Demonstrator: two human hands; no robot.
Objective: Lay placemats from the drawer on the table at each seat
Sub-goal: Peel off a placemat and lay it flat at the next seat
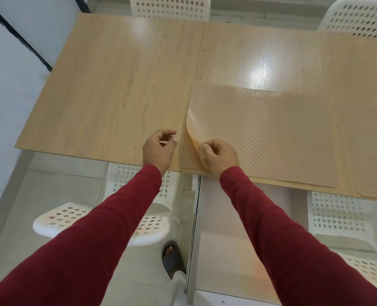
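Head view: tan placemat [271, 133] lies on the wooden table [117, 85], at the near edge, right of the table's centre seam [197, 69]. Its near-left corner is peeled up and curled over, glossy underside showing. My right hand [219, 156] pinches that curled corner between thumb and fingers. A second sheet edge peeks out under the placemat along the near table edge; can't tell how many are stacked. Another tan sheet further right of the placemat is cut off by the frame. My left hand [160, 149] sits just left of the placemat corner over bare wood, fingers curled loosely, holding nothing, not touching the mat. Both sleeves are dark red. White perforated chairs: one [108, 219] below the near table edge left of the placemat, one [346, 219] below it to the right, two beyond the far edge, all partly cut off or hidden. No drawer or other container visible. My sandalled foot [172, 257] shows on the floor below the seam.
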